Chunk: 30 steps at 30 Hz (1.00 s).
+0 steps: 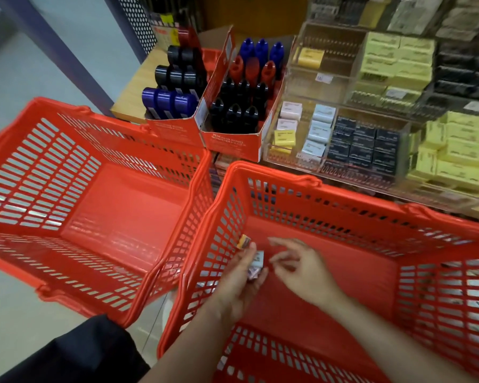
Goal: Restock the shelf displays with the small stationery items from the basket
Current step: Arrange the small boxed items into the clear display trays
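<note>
I am cupping small stationery boxes [256, 265] in my left hand [239, 283] inside the right-hand red basket [315, 189], while my empty right hand [302, 265], fingers loose, should be gathering the yellow box [244, 241] beside them.

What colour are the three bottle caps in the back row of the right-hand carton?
Blue caps, seen in the head view.
</note>
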Available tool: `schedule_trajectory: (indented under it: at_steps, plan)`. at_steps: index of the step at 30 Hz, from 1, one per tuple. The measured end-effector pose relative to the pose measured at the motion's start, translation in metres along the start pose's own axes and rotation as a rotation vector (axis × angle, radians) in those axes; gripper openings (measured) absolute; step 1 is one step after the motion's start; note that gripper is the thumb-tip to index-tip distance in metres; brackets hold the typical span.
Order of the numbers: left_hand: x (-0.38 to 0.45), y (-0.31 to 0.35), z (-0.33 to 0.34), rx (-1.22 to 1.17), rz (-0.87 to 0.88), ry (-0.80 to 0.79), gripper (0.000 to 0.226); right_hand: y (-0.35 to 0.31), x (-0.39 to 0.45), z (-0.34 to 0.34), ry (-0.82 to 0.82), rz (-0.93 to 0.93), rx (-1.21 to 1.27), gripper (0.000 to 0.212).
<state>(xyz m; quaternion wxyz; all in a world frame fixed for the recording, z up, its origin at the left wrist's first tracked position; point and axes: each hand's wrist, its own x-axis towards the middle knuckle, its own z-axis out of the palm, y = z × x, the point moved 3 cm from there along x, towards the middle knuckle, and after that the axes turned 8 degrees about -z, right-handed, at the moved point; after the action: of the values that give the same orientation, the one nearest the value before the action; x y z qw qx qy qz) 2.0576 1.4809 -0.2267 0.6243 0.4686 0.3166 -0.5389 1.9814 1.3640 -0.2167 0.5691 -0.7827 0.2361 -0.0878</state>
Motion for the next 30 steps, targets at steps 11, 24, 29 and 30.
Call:
schedule_trajectory:
  at_steps: [11, 24, 29, 30]
  plan:
    - [-0.002, -0.006, -0.024, -0.105, -0.103, 0.136, 0.025, 0.039, 0.066, 0.083, -0.099, 0.187, -0.236, 0.043]
    - [-0.083, 0.022, 0.035, -0.096, -0.062, 0.123, 0.02, -0.059, -0.007, -0.049, 0.055, 0.481, 1.055, 0.03]
    - [-0.16, 0.036, 0.09, 0.123, 0.025, 0.024, 0.022, -0.154, -0.04, -0.096, -0.019, 0.212, 0.791, 0.03]
    - [-0.176, 0.039, 0.099, 0.168, 0.026, 0.009, 0.023, -0.17, -0.045, -0.105, -0.018, 0.158, 0.693, 0.03]
